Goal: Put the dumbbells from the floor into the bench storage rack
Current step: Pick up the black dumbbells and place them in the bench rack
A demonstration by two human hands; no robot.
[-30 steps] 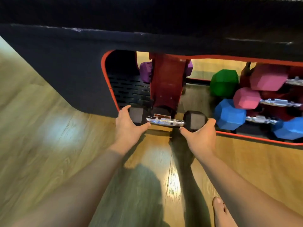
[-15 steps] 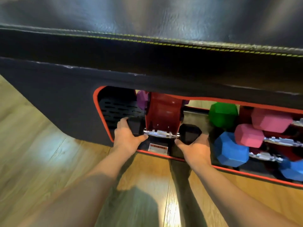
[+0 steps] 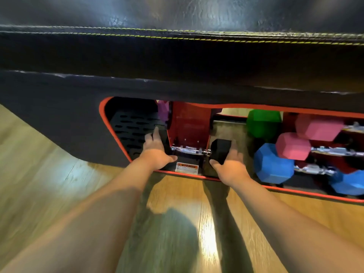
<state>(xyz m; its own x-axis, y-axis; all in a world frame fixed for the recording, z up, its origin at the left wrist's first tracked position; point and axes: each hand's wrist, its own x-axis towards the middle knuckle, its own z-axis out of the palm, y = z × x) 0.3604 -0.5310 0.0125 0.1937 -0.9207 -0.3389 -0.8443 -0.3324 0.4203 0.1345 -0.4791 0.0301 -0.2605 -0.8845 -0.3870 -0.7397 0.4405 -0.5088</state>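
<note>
Left hand point(image 3: 155, 152) hides black dumbbell point(image 3: 220, 151) left head.

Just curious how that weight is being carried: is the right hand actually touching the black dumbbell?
Touching. In the head view the right hand wraps the right end of the black dumbbell, thumb under it, fingers along its far side.

The bench point(image 3: 177, 14) is upholstered in black, and yellow stitching is seen along its seam. Its storage opening point(image 3: 102, 115) is edged in red-orange. The black dumbbell point(image 3: 220, 150) is fitted with a chrome handle and is set against a red bracket point(image 3: 189, 123). A green dumbbell point(image 3: 263, 123), pink dumbbells point(image 3: 293, 146), blue dumbbells point(image 3: 272, 164) and a purple one point(image 3: 163, 111) are stored inside. The floor point(image 3: 39, 174) is patterned with light wood grain.
</note>
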